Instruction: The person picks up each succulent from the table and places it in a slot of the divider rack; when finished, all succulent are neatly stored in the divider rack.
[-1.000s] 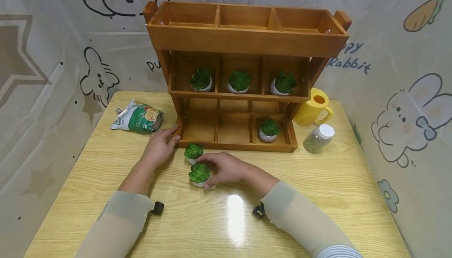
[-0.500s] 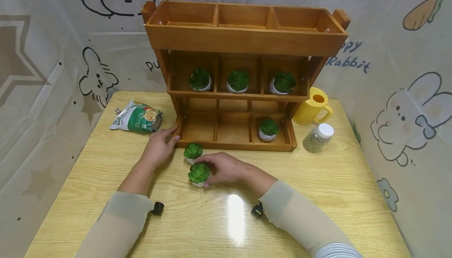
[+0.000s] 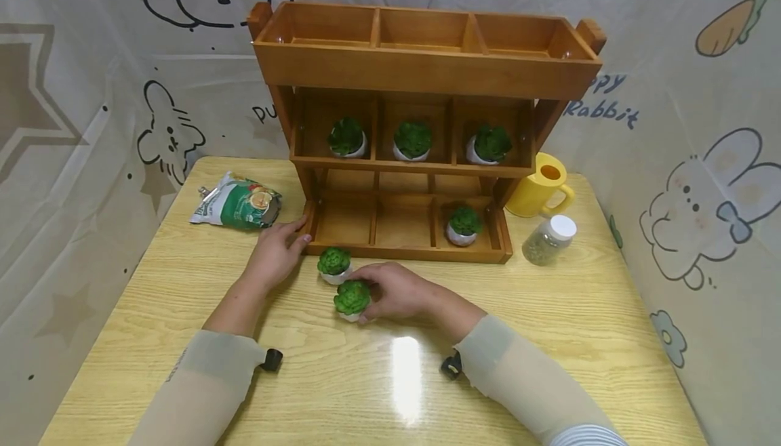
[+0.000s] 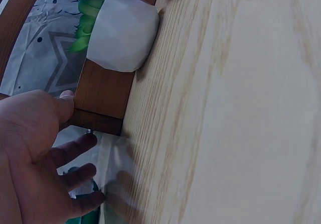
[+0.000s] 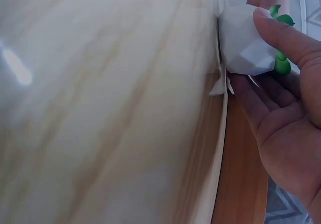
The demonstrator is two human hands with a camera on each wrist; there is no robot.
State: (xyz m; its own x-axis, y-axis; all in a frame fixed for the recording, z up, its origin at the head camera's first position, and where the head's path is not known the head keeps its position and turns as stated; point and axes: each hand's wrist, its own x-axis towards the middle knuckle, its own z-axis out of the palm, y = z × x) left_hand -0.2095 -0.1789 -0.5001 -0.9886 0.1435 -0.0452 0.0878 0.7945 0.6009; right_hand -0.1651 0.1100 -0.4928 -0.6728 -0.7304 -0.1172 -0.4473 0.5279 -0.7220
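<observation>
My right hand (image 3: 399,290) pinches a small potted succulent (image 3: 352,297) with green leaves and a white pot; in the right wrist view its thumb lies across the faceted white pot (image 5: 246,40). Just behind it, another potted succulent (image 3: 334,263) stands on the table before the shelf. A brown wooden three-tier shelf (image 3: 409,254) stands behind them. With its thumb at the front left corner of the bottom tier, my left hand (image 3: 272,253) touches the shelf; in the left wrist view the other visible fingers (image 4: 75,151) are spread and fairly straight.
Three potted succulents (image 3: 412,139) fill the middle tier; one more (image 3: 465,222) sits in the bottom tier's right compartment. A green-and-white bag (image 3: 241,203) lies left of the shelf. To the right are a yellow watering can (image 3: 529,192) and a white-lidded jar (image 3: 549,239).
My right hand has shifted slightly to the right with the front succulent, widening its distance from the one behind. The left hand stays at the shelf corner.
</observation>
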